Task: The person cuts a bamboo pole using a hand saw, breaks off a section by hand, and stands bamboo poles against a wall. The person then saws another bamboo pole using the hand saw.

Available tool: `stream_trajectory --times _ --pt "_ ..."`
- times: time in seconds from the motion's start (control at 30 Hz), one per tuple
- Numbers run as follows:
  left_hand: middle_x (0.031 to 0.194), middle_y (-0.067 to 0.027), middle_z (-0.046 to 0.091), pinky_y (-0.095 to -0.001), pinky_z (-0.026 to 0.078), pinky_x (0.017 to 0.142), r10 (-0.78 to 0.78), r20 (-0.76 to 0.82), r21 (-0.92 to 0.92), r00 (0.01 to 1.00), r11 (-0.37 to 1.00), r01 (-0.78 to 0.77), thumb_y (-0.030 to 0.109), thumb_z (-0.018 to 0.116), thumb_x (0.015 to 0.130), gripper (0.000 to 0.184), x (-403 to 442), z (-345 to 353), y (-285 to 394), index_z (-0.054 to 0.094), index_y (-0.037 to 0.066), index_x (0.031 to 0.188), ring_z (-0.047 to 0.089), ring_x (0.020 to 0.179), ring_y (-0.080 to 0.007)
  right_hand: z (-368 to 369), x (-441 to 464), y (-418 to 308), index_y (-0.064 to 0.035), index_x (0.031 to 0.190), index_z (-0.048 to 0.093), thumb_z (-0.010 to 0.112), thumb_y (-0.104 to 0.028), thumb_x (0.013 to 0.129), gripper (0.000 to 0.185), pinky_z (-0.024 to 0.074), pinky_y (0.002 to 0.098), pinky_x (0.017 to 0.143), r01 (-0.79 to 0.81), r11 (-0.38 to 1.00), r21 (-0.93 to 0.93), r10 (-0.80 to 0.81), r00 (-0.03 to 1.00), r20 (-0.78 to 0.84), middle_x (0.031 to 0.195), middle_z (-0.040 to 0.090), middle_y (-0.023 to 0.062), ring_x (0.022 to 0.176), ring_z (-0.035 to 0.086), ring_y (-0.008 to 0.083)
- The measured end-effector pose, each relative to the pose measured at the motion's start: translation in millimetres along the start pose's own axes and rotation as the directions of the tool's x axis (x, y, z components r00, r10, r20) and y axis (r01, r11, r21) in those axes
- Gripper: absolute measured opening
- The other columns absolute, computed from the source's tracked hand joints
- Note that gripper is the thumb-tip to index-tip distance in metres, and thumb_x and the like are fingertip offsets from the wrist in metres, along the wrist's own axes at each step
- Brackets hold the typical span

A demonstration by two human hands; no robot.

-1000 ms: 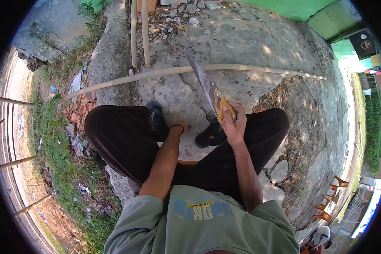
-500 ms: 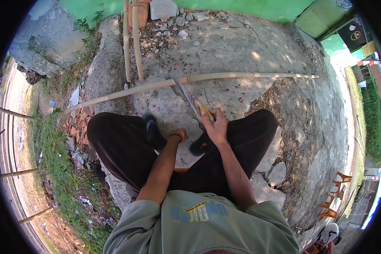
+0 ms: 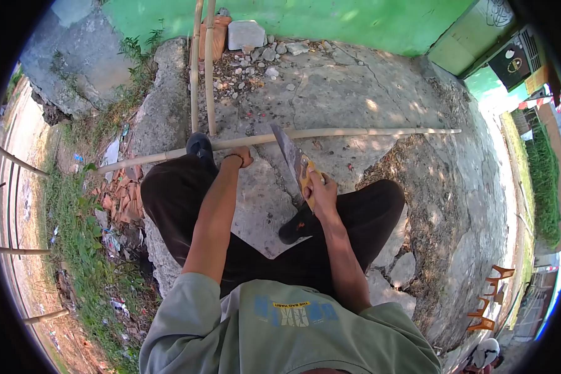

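My right hand point(image 3: 323, 192) is closed round the yellow handle of a handsaw point(image 3: 291, 153). Its grey blade slants up and left, with the tip above a long bamboo pole point(image 3: 349, 133) lying across the concrete. My left hand point(image 3: 241, 156), with a dark band at the wrist, is curled closed at the near edge of the pole. Nothing shows in its fingers, and I cannot tell whether it touches the pole. My left shoe point(image 3: 199, 147) overlaps the pole, while my right shoe point(image 3: 295, 228) is on the concrete nearer me.
Two upright bamboo poles point(image 3: 209, 75) stand beyond the lying one. Broken bricks point(image 3: 124, 198), weeds and litter lie to the left. A stone block point(image 3: 246, 35) and rubble sit by the green wall point(image 3: 330, 25). Orange chairs point(image 3: 481, 316) and a person are at the lower right.
My left hand has moved forward to the pole, and my left foot has shifted forward onto or against it. The saw has swung slightly right, still in my right hand. The view has tilted up.
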State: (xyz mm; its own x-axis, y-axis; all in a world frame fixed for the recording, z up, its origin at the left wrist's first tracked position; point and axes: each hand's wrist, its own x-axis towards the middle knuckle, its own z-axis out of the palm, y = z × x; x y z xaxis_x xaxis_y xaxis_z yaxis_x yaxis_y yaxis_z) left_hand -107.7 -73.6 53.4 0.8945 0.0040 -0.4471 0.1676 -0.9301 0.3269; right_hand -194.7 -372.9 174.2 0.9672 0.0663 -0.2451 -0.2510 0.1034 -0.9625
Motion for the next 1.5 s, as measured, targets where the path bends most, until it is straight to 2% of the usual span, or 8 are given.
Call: stream_trajectory --times 0.07,0.33,0.53,0.6,0.77,1.1,1.2,1.5 --pt "0.116 -0.0167 0.071 -0.0456 0.052 0.096 -0.090 0.053 -0.044 0.995 0.995 0.092 0.030 0.062 0.089 0.037 1.5 -24.1 -6.4 0.071 0.003 0.112 0.067 0.110 -0.0337 11.5 -10.2 -13.4 0.0000 0.091 0.059 0.072 -0.027 0.093 0.030 0.0375 0.0256 0.044 -0.035 0.970 0.239 0.032 0.999 0.017 0.063 0.048 -0.0016 0.047 0.049 0.0095" --pt "0.117 -0.0162 0.069 -0.0466 0.052 0.096 -0.129 -0.028 -0.161 0.991 0.979 0.123 0.026 0.062 0.088 0.030 22.5 9.9 -38.5 0.070 0.009 0.111 0.066 0.111 -0.0346 47.8 -15.4 -17.9 -0.0041 0.090 0.058 0.067 -0.024 0.097 0.023 0.0320 0.0229 0.044 -0.078 0.973 0.219 0.075 0.997 0.022 0.061 0.041 -0.0064 0.047 0.038 0.0039" --pt "0.128 -0.0128 0.060 -0.0492 0.047 0.100 -0.104 -0.272 -0.153 0.957 0.986 0.063 0.019 0.066 0.085 0.037 24.2 32.1 -36.7 0.062 0.015 0.121 0.057 0.121 -0.0342 62.5 11.7 27.7 -0.0024 0.084 0.057 0.061 -0.028 0.100 0.030 0.0343 0.0242 0.047 0.014 0.993 -0.115 -0.015 1.000 -0.002 0.063 0.048 -0.0023 0.050 0.043 0.0057" --pt "0.132 -0.0115 0.057 -0.0493 0.044 0.103 -0.084 -0.343 -0.155 0.935 0.987 0.032 0.017 0.066 0.084 0.040 39.7 35.7 -34.0 0.060 0.016 0.123 0.055 0.124 -0.0334 58.3 16.1 48.8 -0.0013 0.085 0.057 0.059 -0.024 0.101 0.028 0.0358 0.0263 0.049 0.300 0.839 -0.453 -0.318 0.947 0.038 0.063 0.050 -0.0005 0.053 0.046 0.0069" --pt "0.132 -0.0095 0.057 -0.0523 0.036 0.109 0.132 -0.503 0.081 0.854 0.991 -0.105 0.015 0.068 0.084 0.052 89.3 54.2 -24.6 0.052 0.019 0.133 0.053 0.126 -0.0328 27.7 24.7 65.7 0.0010 0.083 0.056 0.060 -0.022 0.099 0.028 0.0383 0.0296 0.055 0.113 0.890 -0.443 -0.149 0.988 -0.047 0.063 0.050 0.0022 0.059 0.048 0.0092" --pt "0.116 -0.0092 0.067 -0.0571 0.037 0.101 0.017 -0.393 0.013 0.919 1.000 -0.013 0.056 0.058 0.089 0.051 149.4 79.8 16.8 0.063 0.017 0.121 0.061 0.115 -0.0306 27.6 46.0 81.1 -0.0017 0.091 0.053 0.063 -0.016 0.097 0.018 0.0411 0.0311 0.054 0.020 0.899 -0.437 -0.080 0.990 -0.119 0.072 0.057 0.0058 0.062 0.053 0.0105" --pt "0.110 -0.0116 0.071 -0.0543 0.043 0.097 -0.010 -0.270 -0.053 0.963 0.999 -0.005 0.061 0.053 0.091 0.055 161.6 70.7 3.1 0.066 0.014 0.116 0.066 0.108 -0.0329 14.7 52.8 82.6 0.0013 0.108 0.058 0.062 -0.016 0.096 0.021 0.0472 0.0307 0.064 -0.190 0.954 -0.232 0.163 0.978 -0.130 0.086 0.063 0.0095 0.073 0.059 0.0134" --pt "0.111 -0.0126 0.073 -0.0494 0.051 0.094 -0.105 -0.022 -0.079 0.994 0.992 0.103 0.073 0.044 0.089 0.067 177.3 49.5 -3.0 0.071 0.021 0.120 0.068 0.107 -0.0324 48.9 69.3 63.7 0.0036 0.145 0.043 0.059 -0.015 0.096 0.054 0.0547 0.0347 0.073 -0.016 0.858 -0.513 0.093 0.988 0.124 0.103 0.069 0.0259 0.085 0.073 0.0270"
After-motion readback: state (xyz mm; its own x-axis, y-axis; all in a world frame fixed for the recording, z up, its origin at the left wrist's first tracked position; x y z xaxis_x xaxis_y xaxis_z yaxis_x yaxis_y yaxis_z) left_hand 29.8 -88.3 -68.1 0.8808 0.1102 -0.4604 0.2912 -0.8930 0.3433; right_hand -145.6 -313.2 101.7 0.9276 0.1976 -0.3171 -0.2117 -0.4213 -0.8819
